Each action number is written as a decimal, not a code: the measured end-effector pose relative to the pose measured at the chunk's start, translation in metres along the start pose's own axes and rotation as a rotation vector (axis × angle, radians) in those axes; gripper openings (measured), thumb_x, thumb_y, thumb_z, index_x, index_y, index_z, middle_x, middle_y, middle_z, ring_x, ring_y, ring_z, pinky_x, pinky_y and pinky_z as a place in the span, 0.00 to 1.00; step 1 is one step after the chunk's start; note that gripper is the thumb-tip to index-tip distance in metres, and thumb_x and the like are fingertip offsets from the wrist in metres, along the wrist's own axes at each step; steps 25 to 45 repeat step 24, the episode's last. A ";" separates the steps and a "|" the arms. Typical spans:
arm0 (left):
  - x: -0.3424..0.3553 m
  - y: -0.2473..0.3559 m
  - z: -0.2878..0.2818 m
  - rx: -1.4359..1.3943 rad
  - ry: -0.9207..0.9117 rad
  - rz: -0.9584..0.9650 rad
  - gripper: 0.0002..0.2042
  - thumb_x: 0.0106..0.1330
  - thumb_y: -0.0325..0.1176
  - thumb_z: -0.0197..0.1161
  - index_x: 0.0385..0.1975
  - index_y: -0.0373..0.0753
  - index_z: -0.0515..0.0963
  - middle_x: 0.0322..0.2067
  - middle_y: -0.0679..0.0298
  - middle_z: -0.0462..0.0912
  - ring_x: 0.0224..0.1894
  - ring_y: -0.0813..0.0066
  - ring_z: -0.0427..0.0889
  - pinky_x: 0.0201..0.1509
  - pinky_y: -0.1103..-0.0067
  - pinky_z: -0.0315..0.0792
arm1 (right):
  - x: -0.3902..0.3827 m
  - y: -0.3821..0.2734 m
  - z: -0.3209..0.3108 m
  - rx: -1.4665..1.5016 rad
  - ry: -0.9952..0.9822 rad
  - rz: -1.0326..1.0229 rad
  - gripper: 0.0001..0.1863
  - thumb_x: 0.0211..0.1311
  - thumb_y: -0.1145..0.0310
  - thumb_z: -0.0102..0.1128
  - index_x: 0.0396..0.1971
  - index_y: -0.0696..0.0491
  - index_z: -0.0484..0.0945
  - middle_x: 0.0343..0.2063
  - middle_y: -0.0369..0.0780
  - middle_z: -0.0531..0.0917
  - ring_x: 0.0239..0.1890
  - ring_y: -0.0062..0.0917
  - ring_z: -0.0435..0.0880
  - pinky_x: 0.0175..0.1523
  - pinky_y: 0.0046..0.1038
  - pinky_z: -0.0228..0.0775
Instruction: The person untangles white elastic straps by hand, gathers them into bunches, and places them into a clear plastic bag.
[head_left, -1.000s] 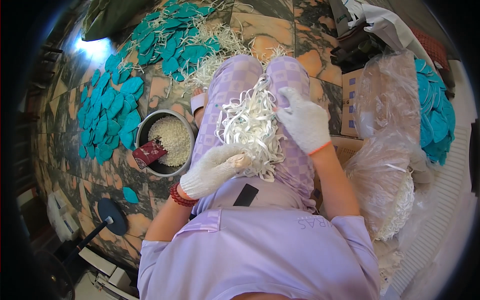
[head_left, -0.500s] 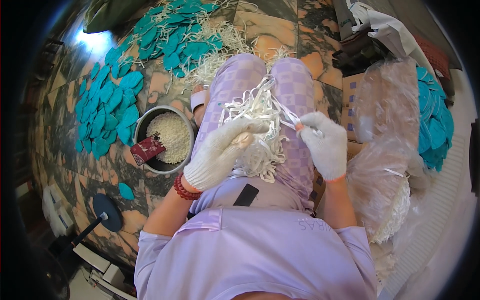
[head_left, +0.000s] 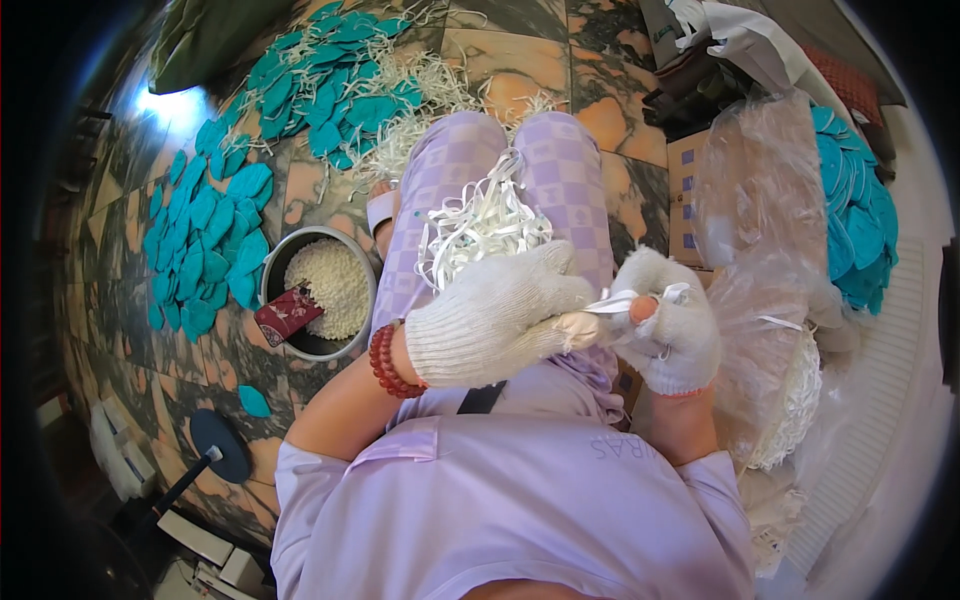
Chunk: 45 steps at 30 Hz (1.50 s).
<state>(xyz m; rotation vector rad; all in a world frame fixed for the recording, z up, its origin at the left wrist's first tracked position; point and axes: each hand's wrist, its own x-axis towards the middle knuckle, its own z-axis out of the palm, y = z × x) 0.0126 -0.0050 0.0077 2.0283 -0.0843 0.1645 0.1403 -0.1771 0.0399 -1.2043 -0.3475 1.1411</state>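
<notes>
Over my lap, my left hand (head_left: 500, 318) in a white knit glove reaches across to the right, its thumb and fingers closed on a white ribbon strip (head_left: 612, 302). My right hand (head_left: 668, 325), gloved too with a bare fingertip showing, pinches the same strip at its other side. The two hands nearly touch. A tangled heap of white ribbon strips (head_left: 485, 232) lies on my thighs, just beyond the left hand, which covers its near part.
Left of my legs stands a round pot (head_left: 370, 290) of small white pieces with a dark red packet (head_left: 288, 318). Teal leaf-shaped pieces (head_left: 205, 235) and pale strips cover the floor beyond. At right are a clear plastic bag (head_left: 765, 200), a cardboard box (head_left: 682, 190) and more teal pieces (head_left: 855, 215).
My left hand has moved right, off the ribbon heap, to meet the strip at my right hand. The right hand has come slightly nearer to me, drawing the strip away from the heap.
</notes>
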 end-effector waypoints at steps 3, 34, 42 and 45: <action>-0.004 -0.004 -0.002 -0.145 -0.040 0.007 0.07 0.65 0.35 0.61 0.26 0.41 0.78 0.30 0.61 0.71 0.35 0.63 0.73 0.41 0.72 0.69 | 0.004 0.012 -0.010 0.429 -0.224 0.047 0.06 0.56 0.73 0.55 0.30 0.59 0.73 0.14 0.33 0.72 0.11 0.11 0.61 0.16 0.15 0.49; -0.015 -0.024 0.013 -0.759 -0.229 -0.482 0.16 0.75 0.42 0.54 0.45 0.33 0.76 0.34 0.64 0.80 0.35 0.78 0.78 0.42 0.81 0.74 | 0.025 0.030 -0.003 -0.550 0.024 -0.117 0.21 0.54 0.76 0.59 0.51 0.56 0.80 0.35 0.39 0.84 0.40 0.20 0.85 0.45 0.19 0.75; -0.015 -0.024 0.013 -0.759 -0.229 -0.482 0.16 0.75 0.42 0.54 0.45 0.33 0.76 0.34 0.64 0.80 0.35 0.78 0.78 0.42 0.81 0.74 | 0.025 0.030 -0.003 -0.550 0.024 -0.117 0.21 0.54 0.76 0.59 0.51 0.56 0.80 0.35 0.39 0.84 0.40 0.20 0.85 0.45 0.19 0.75; -0.015 -0.024 0.013 -0.759 -0.229 -0.482 0.16 0.75 0.42 0.54 0.45 0.33 0.76 0.34 0.64 0.80 0.35 0.78 0.78 0.42 0.81 0.74 | 0.025 0.030 -0.003 -0.550 0.024 -0.117 0.21 0.54 0.76 0.59 0.51 0.56 0.80 0.35 0.39 0.84 0.40 0.20 0.85 0.45 0.19 0.75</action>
